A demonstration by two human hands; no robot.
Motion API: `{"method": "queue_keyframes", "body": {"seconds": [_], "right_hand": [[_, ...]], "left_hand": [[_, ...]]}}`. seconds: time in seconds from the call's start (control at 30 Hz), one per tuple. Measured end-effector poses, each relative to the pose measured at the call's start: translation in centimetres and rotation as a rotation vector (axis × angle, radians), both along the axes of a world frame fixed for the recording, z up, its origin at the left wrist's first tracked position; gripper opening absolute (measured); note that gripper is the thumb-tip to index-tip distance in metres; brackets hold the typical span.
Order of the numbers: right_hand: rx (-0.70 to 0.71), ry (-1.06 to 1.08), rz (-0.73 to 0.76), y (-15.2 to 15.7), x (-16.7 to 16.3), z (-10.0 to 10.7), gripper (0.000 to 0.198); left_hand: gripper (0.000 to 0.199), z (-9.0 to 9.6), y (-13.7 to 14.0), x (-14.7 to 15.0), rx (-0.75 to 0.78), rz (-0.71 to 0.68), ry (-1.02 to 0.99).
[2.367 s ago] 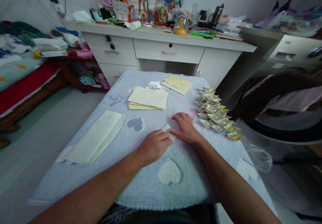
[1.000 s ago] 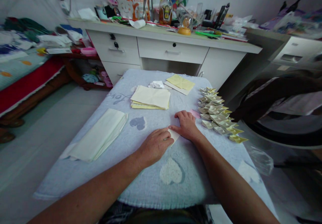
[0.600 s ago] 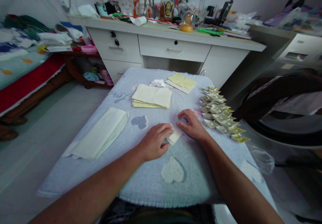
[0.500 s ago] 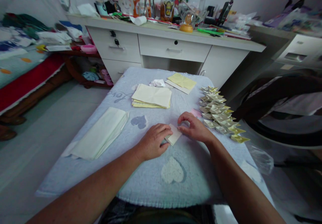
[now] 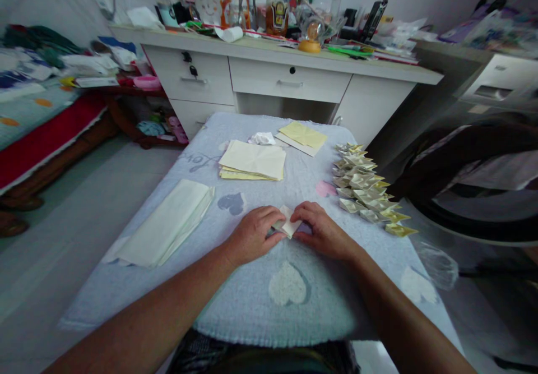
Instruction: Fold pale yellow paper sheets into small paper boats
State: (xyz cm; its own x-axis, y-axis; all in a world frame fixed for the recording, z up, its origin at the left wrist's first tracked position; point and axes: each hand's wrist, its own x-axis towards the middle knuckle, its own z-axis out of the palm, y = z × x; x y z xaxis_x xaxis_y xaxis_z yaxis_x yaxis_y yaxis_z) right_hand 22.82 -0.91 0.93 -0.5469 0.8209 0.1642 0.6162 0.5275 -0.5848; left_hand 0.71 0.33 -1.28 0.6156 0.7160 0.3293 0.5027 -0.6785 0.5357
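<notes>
A small folded piece of cream paper (image 5: 289, 224) lies between my two hands, over the cloth-covered table (image 5: 252, 301). My left hand (image 5: 257, 232) grips its left edge between thumb and fingers. On the opposite edge, the thumb and fingers of my right hand (image 5: 317, 229) are closed too. The fingertips hide parts of the paper's edges. To the right stand rows of folded paper boats (image 5: 365, 186), pale and yellow. Beyond my hands sits a stack of cream and yellow paper sheets (image 5: 252, 160).
A folded white paper bundle (image 5: 168, 225) lies at the table's left. Near the far edge are a crumpled white paper (image 5: 262, 138) and two more sheets (image 5: 301, 136). Behind stands a cluttered white desk (image 5: 290, 77); a front-loading washing machine (image 5: 496, 116) is at the right.
My right hand has come down and inward onto the paper's right edge, its fingers now lower. My left hand keeps its hold. The paper's visible part looks smaller and more folded.
</notes>
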Motion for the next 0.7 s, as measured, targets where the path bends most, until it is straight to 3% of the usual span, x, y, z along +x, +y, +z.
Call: {"method": "queue_keyframes", "body": {"seconds": [0.4,0.7], "right_hand": [[-0.025,0.02,-0.026,-0.2,-0.2,-0.6,0.036],[0.044,0.098,-0.02,0.0,-0.2,-1.1,0.009]], "left_hand": [[0.031,0.1,0.0,-0.1,-0.056,0.012,-0.034],[0.03,0.1,0.1,-0.1,-0.053,0.025,-0.031]]}}
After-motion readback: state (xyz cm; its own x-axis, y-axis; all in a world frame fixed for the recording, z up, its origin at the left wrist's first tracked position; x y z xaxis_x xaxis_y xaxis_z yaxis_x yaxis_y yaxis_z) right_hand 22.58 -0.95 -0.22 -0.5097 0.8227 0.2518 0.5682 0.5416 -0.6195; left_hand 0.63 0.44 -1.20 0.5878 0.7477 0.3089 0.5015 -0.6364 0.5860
